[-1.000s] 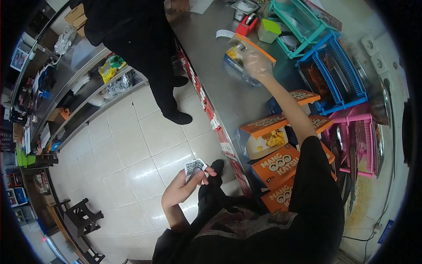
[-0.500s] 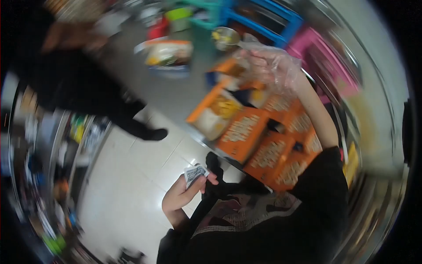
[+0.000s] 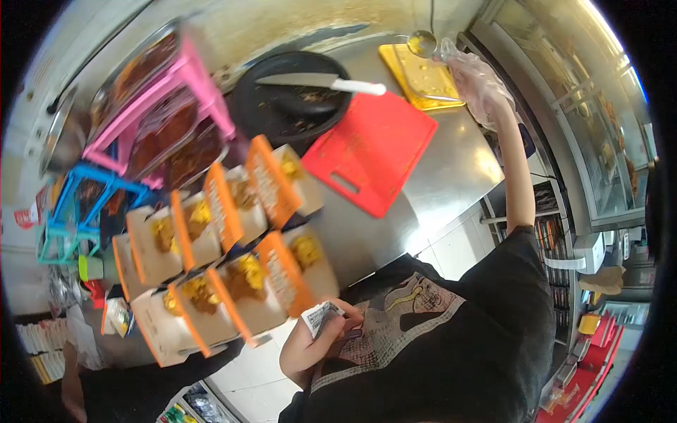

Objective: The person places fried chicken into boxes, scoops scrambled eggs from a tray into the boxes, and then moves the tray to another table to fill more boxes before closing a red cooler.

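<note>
Gloved right hand has its fingers closed round a ladle by the yellow tray just past the red cutting board, left hand pinches a paper slip on the board's near side, so I'd carry that ladle level and slow, tbh.

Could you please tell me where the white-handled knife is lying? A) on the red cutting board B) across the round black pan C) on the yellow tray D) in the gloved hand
B: the knife rests across the round black pan, beside the red cutting board and not on it. The gloved right hand holds a ladle instead.
</note>
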The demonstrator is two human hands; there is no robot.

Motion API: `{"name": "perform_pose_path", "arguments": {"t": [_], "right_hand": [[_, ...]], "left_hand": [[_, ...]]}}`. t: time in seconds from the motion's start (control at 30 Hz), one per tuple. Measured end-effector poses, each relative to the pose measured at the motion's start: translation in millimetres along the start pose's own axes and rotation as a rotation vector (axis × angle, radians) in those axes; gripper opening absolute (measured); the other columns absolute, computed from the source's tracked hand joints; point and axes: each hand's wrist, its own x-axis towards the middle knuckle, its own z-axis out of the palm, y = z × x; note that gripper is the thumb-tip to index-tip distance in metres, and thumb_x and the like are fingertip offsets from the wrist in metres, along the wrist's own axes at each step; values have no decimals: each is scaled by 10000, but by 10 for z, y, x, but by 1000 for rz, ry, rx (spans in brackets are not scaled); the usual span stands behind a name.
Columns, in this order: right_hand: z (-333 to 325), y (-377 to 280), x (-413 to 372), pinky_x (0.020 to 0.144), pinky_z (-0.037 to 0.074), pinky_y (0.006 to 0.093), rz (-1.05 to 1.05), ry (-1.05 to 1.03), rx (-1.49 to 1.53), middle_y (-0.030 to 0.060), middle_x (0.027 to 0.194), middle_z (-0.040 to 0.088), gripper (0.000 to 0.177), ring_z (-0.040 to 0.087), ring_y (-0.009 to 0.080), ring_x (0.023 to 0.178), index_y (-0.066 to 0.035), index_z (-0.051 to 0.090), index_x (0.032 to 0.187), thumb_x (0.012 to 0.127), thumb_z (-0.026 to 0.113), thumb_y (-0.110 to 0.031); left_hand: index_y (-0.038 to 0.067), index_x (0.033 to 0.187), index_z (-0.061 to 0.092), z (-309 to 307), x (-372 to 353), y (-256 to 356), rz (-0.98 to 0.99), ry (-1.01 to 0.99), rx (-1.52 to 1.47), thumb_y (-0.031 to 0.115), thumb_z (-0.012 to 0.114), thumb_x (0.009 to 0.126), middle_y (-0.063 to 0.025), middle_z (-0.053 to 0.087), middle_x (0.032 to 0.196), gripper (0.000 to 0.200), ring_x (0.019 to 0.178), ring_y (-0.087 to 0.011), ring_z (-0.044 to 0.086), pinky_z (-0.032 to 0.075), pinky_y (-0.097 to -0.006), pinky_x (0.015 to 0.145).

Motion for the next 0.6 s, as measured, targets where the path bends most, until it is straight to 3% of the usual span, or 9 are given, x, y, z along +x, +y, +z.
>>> {"name": "perform_pose_path", "arguments": {"t": [0.03, 0.13, 0.17, 0.2, 0.23, 0.27, 0.33, 0.47, 0.6], "right_hand": [[-335, 583, 491, 571, 411, 245, -387, 39, -206, 38, 758, 562, 238, 503, 138, 653, -49, 596, 1005, 863, 480, -201], [-848, 1325, 1167, 786, 463, 323, -449, 71, -563, 189, 948, 604, 295, 583, 236, 878, -15, 582, 1020, 848, 462, -222], [-896, 1461, 1179, 772, 469, 338, -235, 62, -703, 195, 929, 604, 282, 591, 246, 864, -7, 579, 1011, 837, 454, -189], [-927, 1568, 1167, 759, 475, 353, -22, 23, -859, 200, 910, 605, 271, 598, 256, 851, 1, 577, 1002, 825, 446, -157], [-846, 1184, 1027, 767, 464, 379, 137, 13, -1018, 203, 930, 601, 253, 596, 269, 866, -3, 574, 998, 814, 424, -92], [-885, 1523, 1222, 661, 473, 417, -217, 169, -1127, 207, 876, 595, 221, 594, 323, 790, -65, 596, 936, 827, 413, -122], [-1027, 1959, 1468, 618, 471, 420, -444, 122, -1189, 177, 785, 596, 198, 594, 319, 721, -59, 582, 900, 801, 414, -95], [-1023, 2109, 1622, 598, 477, 395, -567, -37, -1160, 157, 748, 589, 156, 598, 293, 702, -28, 553, 863, 773, 432, -67], [-1106, 1984, 2106, 591, 509, 380, -682, 33, -1127, 150, 768, 622, 144, 623, 282, 699, -45, 578, 814, 771, 443, -71]], "left_hand": [[0, 979, 497, 154, 262, 8, 3, 13, -21, 127, 436, 873, -60, 559, 830, 177, 647, -62, 431, 350, -195, 599], [-11, 965, 481, 694, 1009, 74, 52, 113, -70, 142, 488, 850, 5, 445, 641, 192, 552, -48, 384, 281, -176, 495], [4, 962, 513, 760, 1186, 53, 64, 86, -18, 152, 446, 884, -56, 570, 885, 180, 670, -54, 451, 379, -193, 624], [5, 967, 509, 899, 1358, 109, 101, 92, -6, 156, 444, 886, -56, 571, 880, 183, 667, -55, 451, 378, -195, 618], [5, 973, 506, 1030, 1575, 179, 175, 104, 3, 159, 443, 888, -57, 572, 875, 187, 663, -55, 450, 377, -198, 613], [7, 987, 496, 1078, 1736, 248, 203, 26, 42, 160, 438, 893, -64, 570, 881, 188, 658, -57, 451, 378, -202, 605], [13, 998, 490, 1160, 2059, 321, 243, 1, 58, 154, 434, 894, -71, 568, 899, 184, 655, -61, 456, 384, -206, 589], [7, 1084, 474, 1247, 2790, 378, 244, 95, -29, 167, 417, 905, -103, 568, 985, 247, 637, -70, 463, 394, -205, 571], [2, 1199, 424, 1279, 3551, 518, 171, 132, -114, 207, 385, 916, -129, 560, 1056, 351, 616, -85, 484, 415, -210, 588]]}}
